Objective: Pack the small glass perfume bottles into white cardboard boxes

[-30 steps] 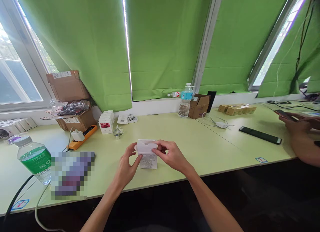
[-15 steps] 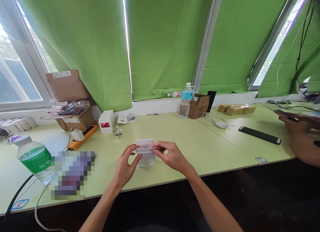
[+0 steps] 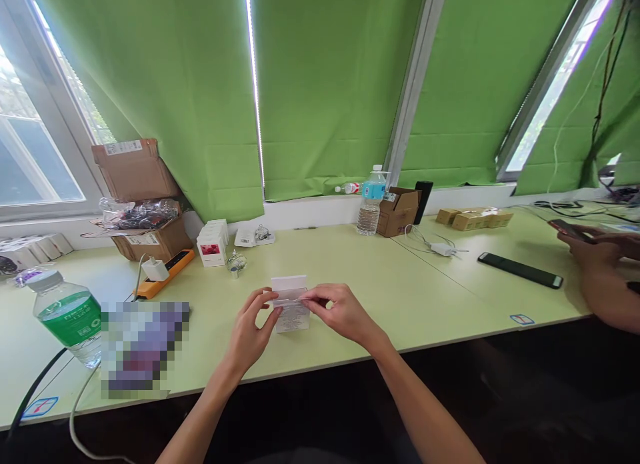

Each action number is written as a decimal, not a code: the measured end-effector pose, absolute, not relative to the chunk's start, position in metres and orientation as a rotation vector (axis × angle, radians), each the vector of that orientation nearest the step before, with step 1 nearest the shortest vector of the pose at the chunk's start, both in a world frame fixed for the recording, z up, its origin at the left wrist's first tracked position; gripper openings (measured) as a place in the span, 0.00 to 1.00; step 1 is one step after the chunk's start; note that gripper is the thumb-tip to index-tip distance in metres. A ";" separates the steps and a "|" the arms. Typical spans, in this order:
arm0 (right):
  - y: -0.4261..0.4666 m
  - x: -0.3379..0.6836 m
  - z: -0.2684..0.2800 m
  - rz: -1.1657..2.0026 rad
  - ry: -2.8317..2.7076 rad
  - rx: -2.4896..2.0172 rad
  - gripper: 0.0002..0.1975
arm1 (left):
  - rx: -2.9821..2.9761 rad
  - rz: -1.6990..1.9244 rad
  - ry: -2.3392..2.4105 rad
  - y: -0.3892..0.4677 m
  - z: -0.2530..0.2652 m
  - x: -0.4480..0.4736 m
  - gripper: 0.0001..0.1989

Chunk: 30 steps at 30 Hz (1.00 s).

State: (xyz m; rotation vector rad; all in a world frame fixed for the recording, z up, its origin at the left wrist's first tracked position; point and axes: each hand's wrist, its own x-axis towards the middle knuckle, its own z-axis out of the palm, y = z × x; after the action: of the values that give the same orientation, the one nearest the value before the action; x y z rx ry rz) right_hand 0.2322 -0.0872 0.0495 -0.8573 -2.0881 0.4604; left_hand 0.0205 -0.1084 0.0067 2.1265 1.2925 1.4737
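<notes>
A small white carton (image 3: 293,319) with fine print on its front stands on the table near the front edge. Its back flap is raised, and the top looks open. My left hand (image 3: 256,324) pinches the carton's left upper edge between thumb and fingers. At the right upper edge, my right hand (image 3: 340,311) is closed on the carton's rim or a side flap; the fingers partly hide which. Behind the hands sit a tangled clear-and-silver item (image 3: 236,263) and a row of small white boxes (image 3: 213,244) with a red picture.
A green-labelled bottle (image 3: 70,317) and a pixelated item (image 3: 145,344) lie to the left, by an orange power strip (image 3: 167,274). Further back are a large water bottle (image 3: 371,201) and a cardboard box (image 3: 399,213). On the right, another person's hand (image 3: 595,254) holds a phone; a black phone (image 3: 520,271) lies nearby.
The carton's top has opened wider, its front edge now apart from the raised back flap. My right hand has shifted slightly left; the left hand has barely moved.
</notes>
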 end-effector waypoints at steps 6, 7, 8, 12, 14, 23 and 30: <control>-0.086 0.234 0.047 0.390 -2.115 -0.867 0.09 | 2.135 1.452 1.289 -0.108 0.006 0.019 0.11; -0.086 0.234 0.047 0.385 -2.120 -0.868 0.09 | 2.139 1.448 1.296 -0.108 0.006 0.018 0.11; -0.086 0.233 0.047 0.378 -2.125 -0.871 0.09 | 2.144 1.442 1.302 -0.108 0.005 0.018 0.10; -0.086 0.231 0.046 0.328 -2.141 -0.894 0.09 | 2.158 1.421 1.311 -0.108 0.005 0.018 0.10; -0.086 0.230 0.046 0.308 -2.151 -0.898 0.09 | 2.162 1.427 1.311 -0.109 0.006 0.019 0.10; -0.084 0.229 0.044 0.267 -2.170 -0.886 0.09 | 2.201 1.539 1.283 -0.111 0.011 0.021 0.09; -0.079 0.230 0.039 0.259 -2.181 -0.905 0.09 | 2.197 1.538 1.233 -0.108 0.010 0.019 0.09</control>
State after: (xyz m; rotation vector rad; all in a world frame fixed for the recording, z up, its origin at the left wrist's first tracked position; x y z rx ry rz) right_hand 0.2301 -0.0792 0.0393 -0.9046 -2.1813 0.2590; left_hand 0.0189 -0.1085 0.0098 2.1970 1.2329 1.5383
